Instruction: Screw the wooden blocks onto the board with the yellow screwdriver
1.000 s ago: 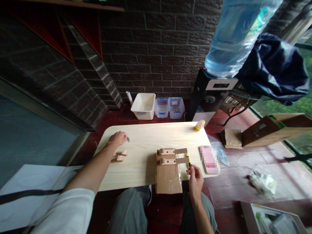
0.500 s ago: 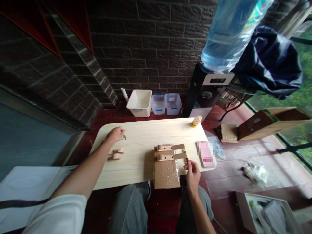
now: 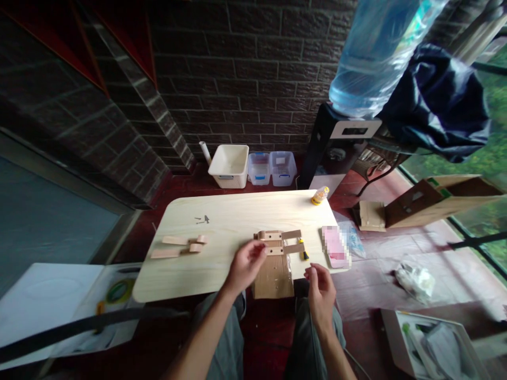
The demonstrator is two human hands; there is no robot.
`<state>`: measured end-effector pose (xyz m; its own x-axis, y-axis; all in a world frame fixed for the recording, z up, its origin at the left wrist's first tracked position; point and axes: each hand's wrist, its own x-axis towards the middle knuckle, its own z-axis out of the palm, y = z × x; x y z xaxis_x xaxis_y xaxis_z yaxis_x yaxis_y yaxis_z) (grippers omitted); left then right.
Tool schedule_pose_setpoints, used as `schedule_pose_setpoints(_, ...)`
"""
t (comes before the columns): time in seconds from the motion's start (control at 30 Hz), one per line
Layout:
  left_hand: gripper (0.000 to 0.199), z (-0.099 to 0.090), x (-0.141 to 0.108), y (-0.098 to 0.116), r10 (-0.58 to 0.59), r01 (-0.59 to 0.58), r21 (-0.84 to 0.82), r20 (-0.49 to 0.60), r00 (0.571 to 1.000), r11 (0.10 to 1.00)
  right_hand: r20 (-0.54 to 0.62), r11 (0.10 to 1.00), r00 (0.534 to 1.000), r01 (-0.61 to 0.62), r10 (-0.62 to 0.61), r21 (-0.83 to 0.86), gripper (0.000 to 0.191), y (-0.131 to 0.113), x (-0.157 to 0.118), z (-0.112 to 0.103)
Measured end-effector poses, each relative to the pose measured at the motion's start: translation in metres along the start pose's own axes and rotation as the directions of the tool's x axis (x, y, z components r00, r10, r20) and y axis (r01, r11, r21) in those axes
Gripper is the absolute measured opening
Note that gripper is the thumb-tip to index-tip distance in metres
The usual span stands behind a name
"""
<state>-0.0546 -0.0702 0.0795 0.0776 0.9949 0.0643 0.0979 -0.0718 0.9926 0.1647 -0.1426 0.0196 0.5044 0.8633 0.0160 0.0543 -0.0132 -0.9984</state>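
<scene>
My left hand is over the left part of a cardboard piece, fingers closed on something too small to make out. Two wooden strips with dark holes lie across the cardboard, with flat pieces sticking out to the right. My right hand is at the table's front edge, thumb and fingers pinched together; whether they hold something cannot be made out. Just beyond it lies a yellow and black screwdriver. Small dark screws are at the table's left, behind more curved wooden pieces.
A yellow-based bottle stands at the table's back right corner, and a pink item lies at its right edge. Beyond the table are a cream basket, two clear bins and a water dispenser.
My left hand has moved right, from the screws to the cardboard and its wooden strips. My right hand has shifted slightly down and right, away from the screwdriver.
</scene>
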Motion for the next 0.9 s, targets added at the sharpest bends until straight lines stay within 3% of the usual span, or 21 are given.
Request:
schedule_pose_setpoints(0.07,0.023,0.025,-0.025,-0.005,-0.080,0.084,-0.069,0.057,0.995,0.994,0.165,0.997,0.985,0.062,-0.054,-0.044,0.026,-0.018,-0.005,-0.002)
schedule_pose_setpoints(0.13,0.026,0.043,-0.040,-0.012,-0.188,0.199,-0.160,0.077,0.979,0.967,0.325,0.973,0.932,0.204,-0.158,-0.112,0.020,-0.034,-0.008,-0.002)
schedule_pose_setpoints(0.27,0.035,0.057,-0.052,-0.022,-0.386,0.388,-0.318,0.073,0.920,0.865,0.493,0.905,0.825,0.395,-0.275,-0.157,0.018,-0.044,-0.010,0.000)
schedule_pose_setpoints(0.37,0.037,0.056,-0.053,-0.023,-0.451,0.454,-0.377,0.100,0.887,0.807,0.510,0.887,0.812,0.425,-0.284,-0.182,0.020,-0.037,-0.011,0.003)
schedule_pose_setpoints(0.5,0.035,0.052,-0.052,-0.022,-0.458,0.474,-0.425,0.146,0.877,0.771,0.523,0.877,0.802,0.441,-0.289,-0.192,0.020,-0.031,-0.008,0.008)
schedule_pose_setpoints(0.7,0.037,0.042,-0.049,-0.015,-0.457,0.487,-0.387,0.174,0.873,0.783,0.525,0.852,0.788,0.482,-0.321,-0.203,0.012,-0.035,0.002,0.022)
schedule_pose_setpoints(0.9,0.035,0.017,-0.047,-0.014,-0.395,0.420,-0.304,0.143,0.908,0.855,0.515,0.868,0.807,0.448,-0.288,-0.216,0.010,-0.042,0.012,0.037)
